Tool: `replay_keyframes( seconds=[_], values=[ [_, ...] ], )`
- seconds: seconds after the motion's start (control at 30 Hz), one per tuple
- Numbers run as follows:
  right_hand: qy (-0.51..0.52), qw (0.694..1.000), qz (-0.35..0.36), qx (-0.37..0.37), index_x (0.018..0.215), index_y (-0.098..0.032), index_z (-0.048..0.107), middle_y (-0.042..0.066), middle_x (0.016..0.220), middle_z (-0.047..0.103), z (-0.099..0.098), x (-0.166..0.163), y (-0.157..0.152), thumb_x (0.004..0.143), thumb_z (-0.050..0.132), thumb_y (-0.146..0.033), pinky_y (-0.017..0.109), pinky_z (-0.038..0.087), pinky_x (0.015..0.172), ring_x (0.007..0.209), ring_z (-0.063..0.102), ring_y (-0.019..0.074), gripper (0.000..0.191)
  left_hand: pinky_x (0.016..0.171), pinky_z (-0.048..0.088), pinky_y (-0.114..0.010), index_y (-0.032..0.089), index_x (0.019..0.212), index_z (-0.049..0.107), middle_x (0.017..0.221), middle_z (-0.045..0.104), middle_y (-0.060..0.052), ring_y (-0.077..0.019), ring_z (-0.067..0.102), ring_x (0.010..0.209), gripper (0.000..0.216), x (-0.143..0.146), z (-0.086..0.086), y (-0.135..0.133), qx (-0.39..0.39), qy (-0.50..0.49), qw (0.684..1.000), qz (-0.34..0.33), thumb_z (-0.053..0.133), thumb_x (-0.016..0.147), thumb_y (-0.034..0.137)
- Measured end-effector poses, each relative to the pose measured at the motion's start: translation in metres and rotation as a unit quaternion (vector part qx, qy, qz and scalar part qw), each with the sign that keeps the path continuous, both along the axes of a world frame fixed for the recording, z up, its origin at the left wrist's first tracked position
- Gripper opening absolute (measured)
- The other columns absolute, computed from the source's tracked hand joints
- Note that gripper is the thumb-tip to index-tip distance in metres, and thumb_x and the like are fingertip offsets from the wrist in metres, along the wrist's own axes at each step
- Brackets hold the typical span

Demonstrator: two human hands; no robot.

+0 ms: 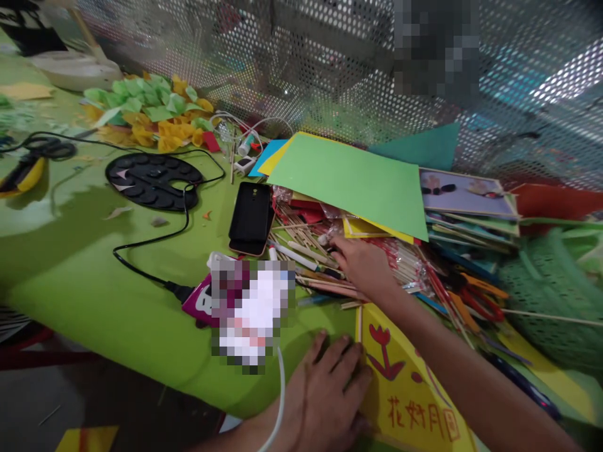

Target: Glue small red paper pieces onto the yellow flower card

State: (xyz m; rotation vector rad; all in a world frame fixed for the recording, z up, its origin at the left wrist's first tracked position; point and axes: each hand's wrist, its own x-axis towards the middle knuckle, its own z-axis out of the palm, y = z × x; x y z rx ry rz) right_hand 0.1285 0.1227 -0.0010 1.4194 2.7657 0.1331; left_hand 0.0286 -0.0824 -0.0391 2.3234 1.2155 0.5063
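My left hand [332,389] lies palm down with its fingers stretched out, on the green tabletop and against the left edge of a yellow card [400,389]. On that card are a red tulip drawing and red handwritten characters. My right hand [362,263] reaches over the card into a heap of thin wooden sticks [301,235]. Its fingers are bent together at a small whitish thing in the heap, too small to name. A white marker [296,256] lies left of those fingers, and a green paper sheet [353,179] lies just beyond them.
Left of the heap are a black phone [249,213], a purple power strip [200,304] with a black cord, and a black paint palette [151,182]. On the right are orange-handled scissors [475,298] and a green basket [556,289]. A perforated metal screen [320,69] stands behind.
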Motion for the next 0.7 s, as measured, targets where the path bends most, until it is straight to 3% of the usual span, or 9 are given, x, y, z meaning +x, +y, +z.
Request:
replay_keyframes(
  seconds=[0.13, 0.23, 0.27, 0.4, 0.47, 0.57, 0.7],
  values=[
    [0.066, 0.997, -0.002, -0.032, 0.102, -0.02, 0.07, 0.011, 0.098, 0.078, 0.001, 0.005, 0.001, 0.096, 0.059, -0.025, 0.032, 0.046, 0.072, 0.09, 0.072, 0.027, 0.014, 0.122, 0.036, -0.059, 0.019, 0.143, 0.051, 0.158, 0.051, -0.01, -0.0331, 0.046, 0.147, 0.053, -0.001, 0.003, 0.002, -0.022, -0.005, 1.0, -0.008, 0.057, 0.1, 0.048],
    [0.202, 0.972, -0.009, -0.116, 0.102, -0.022, 0.07, 0.006, 0.094, 0.077, 0.002, 0.014, 0.004, 0.093, 0.061, -0.029, 0.033, 0.048, 0.074, 0.083, 0.069, 0.0226, 0.014, 0.121, 0.036, -0.06, 0.019, 0.144, 0.051, 0.157, 0.052, -0.012, -0.0339, 0.046, 0.147, 0.052, -0.002, 0.004, 0.002, -0.039, -0.02, 0.999, -0.008, 0.057, 0.1, 0.046],
    [0.261, 0.952, -0.015, -0.16, 0.101, -0.022, 0.07, 0.005, 0.091, 0.076, 0.003, 0.017, 0.004, 0.091, 0.063, -0.032, 0.033, 0.049, 0.072, 0.079, 0.068, 0.0214, 0.015, 0.121, 0.036, -0.061, 0.019, 0.143, 0.051, 0.156, 0.052, -0.012, -0.0342, 0.047, 0.146, 0.051, -0.002, 0.003, 0.001, -0.041, -0.03, 0.999, -0.004, 0.058, 0.1, 0.046],
    [0.453, 0.822, -0.057, -0.341, 0.094, -0.02, 0.067, 0.003, 0.085, 0.072, 0.011, 0.034, -0.007, 0.082, 0.076, -0.041, 0.033, 0.054, 0.07, 0.073, 0.068, 0.0187, 0.026, 0.119, 0.038, -0.061, 0.026, 0.143, 0.053, 0.152, 0.058, -0.008, -0.0323, 0.053, 0.141, 0.052, -0.006, 0.002, 0.0, -0.03, -0.106, 0.993, 0.034, 0.064, 0.096, 0.045],
    [0.48, 0.797, -0.068, -0.361, 0.092, -0.02, 0.068, 0.003, 0.084, 0.073, 0.018, 0.043, -0.021, 0.08, 0.081, -0.041, 0.033, 0.056, 0.073, 0.075, 0.07, 0.0186, 0.027, 0.117, 0.043, -0.056, 0.026, 0.143, 0.053, 0.148, 0.062, -0.007, -0.0299, 0.058, 0.136, 0.052, -0.011, 0.005, 0.0, -0.018, -0.157, 0.986, 0.054, 0.066, 0.095, 0.04],
    [0.481, 0.824, -0.046, -0.295, 0.091, -0.021, 0.07, 0.003, 0.085, 0.074, 0.03, 0.056, -0.049, 0.081, 0.082, -0.036, 0.032, 0.056, 0.075, 0.078, 0.07, 0.0187, 0.022, 0.106, 0.052, -0.045, 0.024, 0.141, 0.056, 0.135, 0.069, -0.009, -0.0257, 0.065, 0.124, 0.046, -0.019, 0.012, 0.002, -0.013, -0.249, 0.962, 0.112, 0.061, 0.096, 0.029],
    [0.458, 0.869, 0.009, -0.187, 0.089, -0.023, 0.071, 0.002, 0.085, 0.074, 0.045, 0.071, -0.085, 0.084, 0.079, -0.026, 0.032, 0.056, 0.074, 0.079, 0.069, 0.0185, 0.01, 0.1, 0.055, -0.039, 0.024, 0.141, 0.058, 0.127, 0.073, -0.009, -0.0231, 0.069, 0.116, 0.044, -0.021, 0.023, 0.009, -0.072, -0.413, 0.896, 0.148, 0.06, 0.097, 0.029]
  ],
)
